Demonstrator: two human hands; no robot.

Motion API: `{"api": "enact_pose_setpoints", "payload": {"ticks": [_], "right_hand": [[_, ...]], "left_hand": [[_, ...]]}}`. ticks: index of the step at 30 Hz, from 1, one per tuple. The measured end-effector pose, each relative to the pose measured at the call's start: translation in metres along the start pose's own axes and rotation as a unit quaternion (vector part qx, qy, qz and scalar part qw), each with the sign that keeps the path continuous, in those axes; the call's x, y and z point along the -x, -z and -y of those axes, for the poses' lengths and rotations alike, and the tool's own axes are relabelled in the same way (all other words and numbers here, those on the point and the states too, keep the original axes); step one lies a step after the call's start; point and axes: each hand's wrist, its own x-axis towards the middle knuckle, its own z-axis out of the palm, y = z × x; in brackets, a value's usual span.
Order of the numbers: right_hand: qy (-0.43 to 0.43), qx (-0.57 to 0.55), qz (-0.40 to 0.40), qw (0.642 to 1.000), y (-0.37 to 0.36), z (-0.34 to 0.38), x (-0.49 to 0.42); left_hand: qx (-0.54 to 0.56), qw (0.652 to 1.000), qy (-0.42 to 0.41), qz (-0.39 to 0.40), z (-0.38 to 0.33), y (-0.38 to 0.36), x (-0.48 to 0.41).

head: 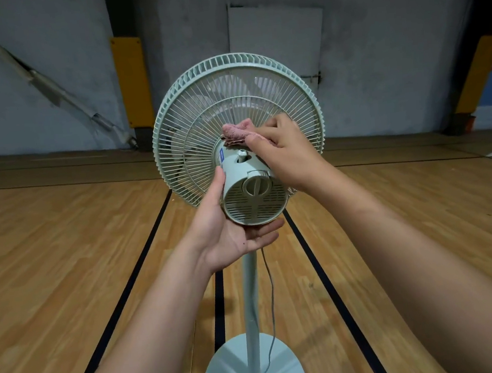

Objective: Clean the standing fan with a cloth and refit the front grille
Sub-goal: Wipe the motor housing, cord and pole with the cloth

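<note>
Wiping is under way at the back of the fan (236,120), which stands on its pole and round base on a wooden floor (63,251); the right hand (283,149) pinches a bunched pink cloth (236,132) and presses it on top of the motor housing (251,188), just behind the rear grille; the left hand (228,230) cups the housing from below and the side, fingers relaxed and wide, steadying it. A cord (270,299) hangs beside the pole. Blades show faintly through the wires; whether the front grille is on or off I cannot tell from behind. By my reckoning the cleaning is mid-course, and the front grille may remain to be refitted.
</note>
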Motion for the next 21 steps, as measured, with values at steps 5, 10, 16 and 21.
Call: {"api": "enact_pose_setpoints", "payload": {"ticks": [5,10,16,21], "right_hand": [[0.023,-0.014,0.011,1.0,0.0,-0.003,0.012],[0.04,-0.003,-0.016,0.999,0.002,-0.007,0.04],[0.078,0.026,-0.043,0.996,0.002,-0.008,0.075],[0.083,0.047,-0.055,0.994,0.001,-0.006,0.089]], "left_hand": [[0.041,0.998,-0.053,-0.006,0.004,-0.012,-0.001],[0.048,0.995,-0.08,-0.021,0.01,-0.024,0.0],[0.081,0.994,-0.076,-0.022,0.01,-0.025,0.0],[0.085,0.994,-0.066,-0.008,0.008,-0.023,0.005]]}}
